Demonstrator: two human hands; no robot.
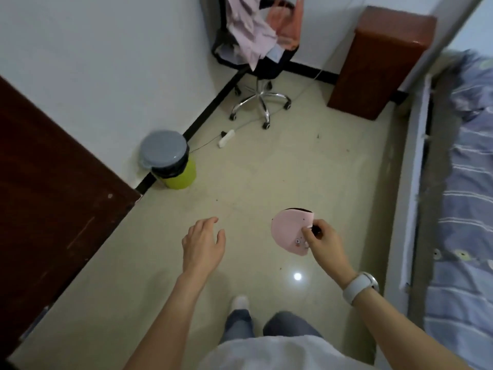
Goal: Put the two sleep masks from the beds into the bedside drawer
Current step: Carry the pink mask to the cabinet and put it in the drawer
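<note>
My right hand pinches a pink sleep mask by one edge, holding it over the floor in the lower middle of the view; a dark strip shows behind its top edge. My left hand hovers to the left of it, fingers apart and holding nothing. A brown bedside cabinet stands against the far wall at the upper right; no drawer front is visible from here. A bed with blue striped bedding runs along the right edge.
A brown wooden door fills the left. A green bin with a grey lid stands by the wall. An office chair draped with clothes is in the far corner, with a power strip and cable on the floor.
</note>
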